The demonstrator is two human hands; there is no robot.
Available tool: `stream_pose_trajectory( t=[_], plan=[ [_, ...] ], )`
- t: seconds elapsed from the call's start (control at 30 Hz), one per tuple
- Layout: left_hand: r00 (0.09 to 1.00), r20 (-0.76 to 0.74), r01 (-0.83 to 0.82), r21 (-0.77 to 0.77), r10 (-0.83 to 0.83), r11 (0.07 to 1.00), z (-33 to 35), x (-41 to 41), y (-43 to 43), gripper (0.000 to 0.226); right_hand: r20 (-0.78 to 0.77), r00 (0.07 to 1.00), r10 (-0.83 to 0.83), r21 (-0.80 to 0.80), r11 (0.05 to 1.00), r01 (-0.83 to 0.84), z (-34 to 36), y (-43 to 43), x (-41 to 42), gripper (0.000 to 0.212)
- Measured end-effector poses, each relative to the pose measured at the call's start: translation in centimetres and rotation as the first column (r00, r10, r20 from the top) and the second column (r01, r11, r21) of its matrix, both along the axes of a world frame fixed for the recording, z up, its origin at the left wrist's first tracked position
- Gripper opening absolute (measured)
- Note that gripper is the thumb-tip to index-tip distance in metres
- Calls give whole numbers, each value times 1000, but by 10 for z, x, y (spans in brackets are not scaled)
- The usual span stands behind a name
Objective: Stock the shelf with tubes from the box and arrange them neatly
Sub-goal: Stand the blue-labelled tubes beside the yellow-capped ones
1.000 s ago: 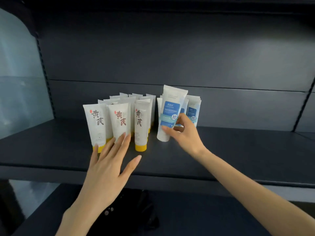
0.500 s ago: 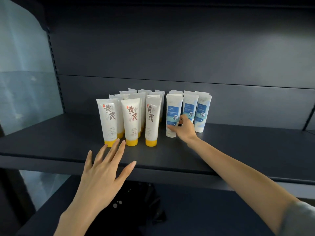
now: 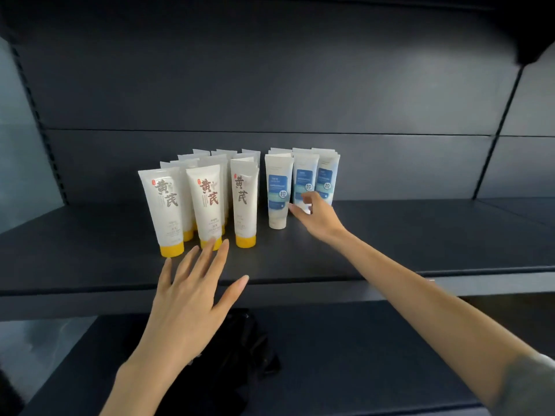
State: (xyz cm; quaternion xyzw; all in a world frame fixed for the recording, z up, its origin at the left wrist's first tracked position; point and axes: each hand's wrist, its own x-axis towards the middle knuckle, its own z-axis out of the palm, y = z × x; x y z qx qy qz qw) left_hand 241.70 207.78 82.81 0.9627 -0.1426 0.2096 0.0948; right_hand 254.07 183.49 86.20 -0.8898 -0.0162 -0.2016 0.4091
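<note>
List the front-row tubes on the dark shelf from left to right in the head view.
leftmost yellow-capped white plastic tube → middle yellow-capped tube → right yellow-capped tube → first white plastic tube with blue label → second blue-label tube → third blue-label tube

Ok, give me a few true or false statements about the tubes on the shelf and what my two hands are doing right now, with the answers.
1. The yellow-capped tubes stand cap-down on the shelf. True.
2. The left hand grips a tube. False: its fingers are straight and spread, holding nothing.
3. The blue-label tubes stand to the right of the yellow-capped tubes. True.
4. A blue-label tube lies flat on the shelf. False: every one in view stands upright.
5. The right hand is at the blue-label tubes. True.
</note>
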Motion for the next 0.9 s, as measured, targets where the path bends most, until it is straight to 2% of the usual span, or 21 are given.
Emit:
stream_pose_trajectory(
  t=[0.13, 0.27, 0.4, 0.6, 0.77, 0.9],
  plan=[
    [993, 6, 114, 32, -114, 993, 2, -4, -14, 90, 70, 994, -78, -251, 963, 94, 2, -25, -52, 52],
    [980, 24, 194, 52, -195, 980, 2, -6, -36, 82, 122, 970, -209, -457, 856, 242, -10, -50, -117, 62],
    [975, 2, 221, 57, -222, 974, -7, -5, -62, 83, 59, 921, -385, -513, 780, 359, -31, -85, -180, 68],
    [956, -38, 292, 94, -289, 952, -18, -16, -97, 85, -44, 778, -626, -582, 650, 490, -72, -139, -270, 80],
    [951, -25, 308, 150, -308, 940, -21, -34, -131, 79, -101, 658, -746, -600, 574, 557, -99, -180, -334, 85],
    [930, 13, 361, 163, -367, 918, -25, -60, -170, 74, -149, 613, -776, -624, 555, 550, -114, -211, -381, 87]
  ],
)
